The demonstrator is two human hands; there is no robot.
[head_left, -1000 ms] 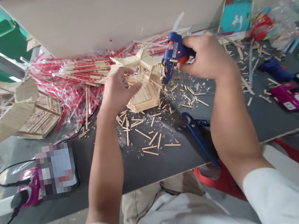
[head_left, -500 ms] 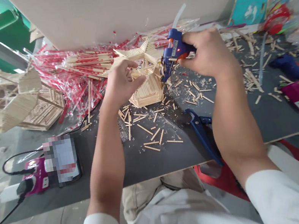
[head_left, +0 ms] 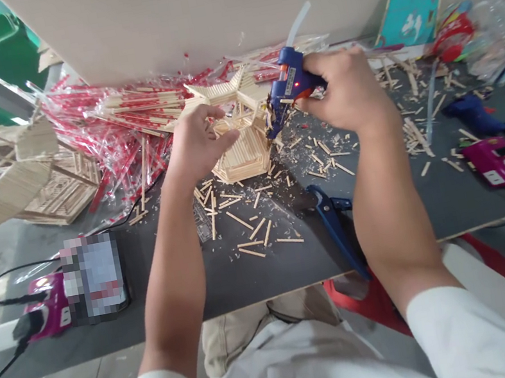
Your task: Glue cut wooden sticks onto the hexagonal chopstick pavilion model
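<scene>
A small pavilion model (head_left: 241,145) built of pale wooden sticks stands on the dark table (head_left: 185,279), with a star-shaped roof piece above it. My left hand (head_left: 196,143) is curled against the model's left side, fingers pinched on its upper frame. My right hand (head_left: 348,94) grips a blue hot glue gun (head_left: 288,86). A red light shows on the gun and a clear glue stick juts from its back. The nozzle touches the model's right edge.
Cut stick pieces (head_left: 251,235) litter the table before the model. Blue cutters (head_left: 334,223) lie by my right forearm. Red-wrapped stick bundles (head_left: 119,124) pile behind. Other stick models (head_left: 27,183) stand left. Purple power strips (head_left: 46,307) (head_left: 497,162) sit at both sides.
The camera view shifted slightly. My left hand's fingers have closed tighter on the model's frame, and the glue gun nozzle stays at the model's right edge.
</scene>
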